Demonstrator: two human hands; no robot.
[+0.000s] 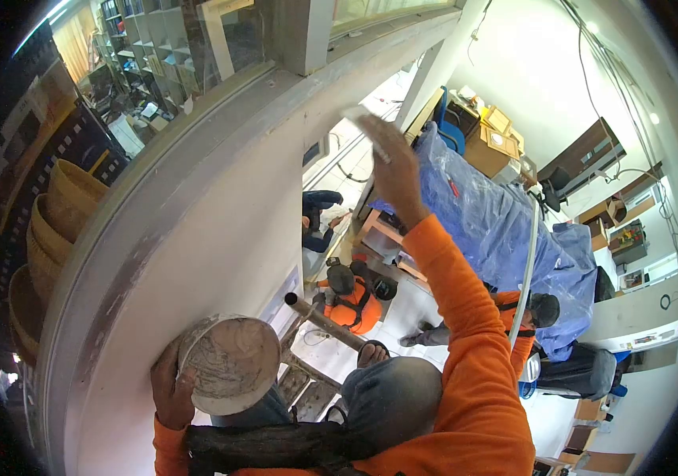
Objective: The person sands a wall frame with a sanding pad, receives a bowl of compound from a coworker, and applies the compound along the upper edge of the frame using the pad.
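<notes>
My left hand (166, 389) grips the rim of a round white bowl (228, 361) smeared with grey plaster and holds it low beside my knee. My right hand (390, 163), in an orange sleeve, is raised with fingers stretched against the pale plastered wall (220, 238). A pale flat shape shows at its fingertips, too blurred to tell whether it is a tool. My knees in jeans (390, 397) rest by a metal ladder rail (323, 317), high above the floor.
Below me are three people: one in orange with a dark helmet (351, 293), one by the blue plastic sheet (482, 206), one in dark clothes (319, 218). Woven baskets (69, 198) sit behind the glass on the left. Boxes and desks stand at the far right.
</notes>
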